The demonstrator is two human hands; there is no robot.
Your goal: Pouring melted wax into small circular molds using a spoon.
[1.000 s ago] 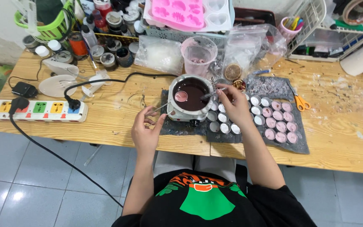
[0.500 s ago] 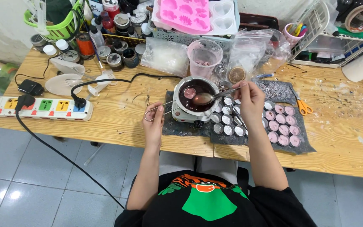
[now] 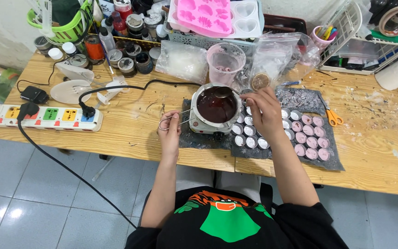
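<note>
Here, seen from above, a person in a black shirt sits at a wooden table (image 3: 130,133) with both bare hands at a small metal pot (image 3: 216,109) of dark reddish-brown liquid. The pot sits on a small white heater (image 3: 203,128), which stands on a dark mat (image 3: 272,154) near the table's front edge, right in front of the person. The left hand (image 3: 170,131) lies just left of the pot, its fingers pinched around the pot's thin wire handle (image 3: 173,120), which sticks out to the left. The right hand (image 3: 264,109) is just right of the pot, fingers closed on the handle of a spoon (image 3: 224,92) whose bowl rests over the far rim of the pot, above the liquid. To the right of the pot, on the same mat, stand rows of small round metal cups (image 3: 282,131); those nearer the pot look pale or silvery, and those farther right hold pink filling. Orange-handled scissors (image 3: 331,116) lie just beyond the cups. Behind the pot stand a clear measuring cup (image 3: 225,62) and clear plastic bags (image 3: 183,60), with a pink mould tray (image 3: 202,14) on a basket behind them. At the left, a white power strip (image 3: 42,117) with coloured sockets lies on the table, a black cable (image 3: 116,90) running from it toward the heater.
</note>
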